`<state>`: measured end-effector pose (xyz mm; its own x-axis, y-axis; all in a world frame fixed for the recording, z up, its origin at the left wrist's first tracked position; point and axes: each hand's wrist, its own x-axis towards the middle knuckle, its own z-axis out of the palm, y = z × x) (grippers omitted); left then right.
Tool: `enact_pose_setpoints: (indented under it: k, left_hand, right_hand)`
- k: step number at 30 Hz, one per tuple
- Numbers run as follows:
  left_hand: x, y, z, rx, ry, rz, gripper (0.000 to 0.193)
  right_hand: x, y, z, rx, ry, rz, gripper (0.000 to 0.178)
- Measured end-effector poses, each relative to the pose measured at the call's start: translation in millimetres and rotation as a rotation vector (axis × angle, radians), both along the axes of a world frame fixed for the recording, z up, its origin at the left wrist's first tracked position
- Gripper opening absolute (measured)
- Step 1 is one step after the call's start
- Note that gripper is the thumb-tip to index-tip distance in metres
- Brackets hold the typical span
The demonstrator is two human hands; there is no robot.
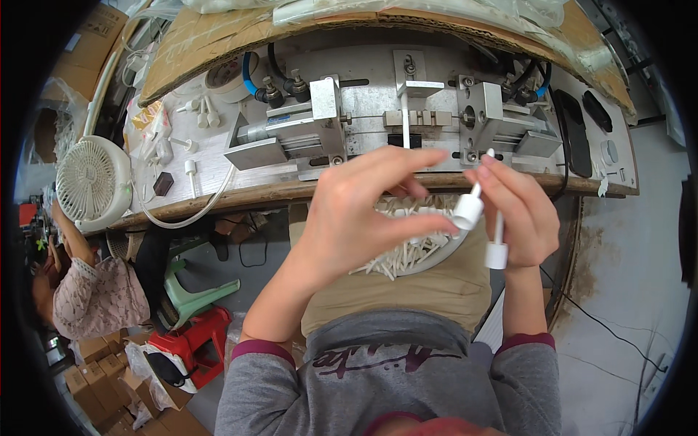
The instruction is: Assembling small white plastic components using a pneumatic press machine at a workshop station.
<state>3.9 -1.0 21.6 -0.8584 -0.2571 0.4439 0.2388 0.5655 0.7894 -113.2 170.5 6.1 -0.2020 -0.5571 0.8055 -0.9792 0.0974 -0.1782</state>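
Note:
My right hand (520,211) is closed on white capped sticks. One stick (467,211) is pinched at its thin stem with its wide cap tilted toward my left hand, and a second stick (496,254) hangs cap down under the fingers. My left hand (356,207) is open, with fingers and thumb spread apart. Its thumb tip lies close to the first stick's cap; whether they touch I cannot tell. Below the hands, on my lap, a bowl (445,256) holds many thin white sticks. Beyond them stands a metal fixture (418,118) with a white stem (406,123) at its middle.
Metal slide blocks (291,131) with blue air hoses flank the fixture. A white fan (94,183), loose capped pieces (190,174) and a tape roll (227,78) are at left. A black phone (573,134) lies at right. Cardboard (218,51) overhangs the bench. Another person (102,291) sits at far left.

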Motion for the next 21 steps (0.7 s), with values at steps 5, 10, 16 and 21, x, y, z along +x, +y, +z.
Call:
enact_pose_setpoints:
  k: [5, 10, 16, 21]
  left_hand:
    - [15, 6, 10, 0.157, 0.009, -0.106, 0.036]
    - [15, 0, -4, -0.414, -0.030, 0.200, 0.033]
    - [1, 0, -14, -0.724, -0.129, 0.245, 0.028]
    - [-7, -3, -4, -0.786, -0.233, 0.198, 0.026]
  right_hand:
    - [-1, -13, 1, -0.017, 0.062, 0.056, 0.035]
    - [-5, -13, 5, -0.060, -0.359, 0.158, 0.067]
    - [-4, -6, -3, -0.102, -0.626, 0.300, 0.071]
    - [-1, 1, -1, -0.112, -0.553, 0.183, 0.051]
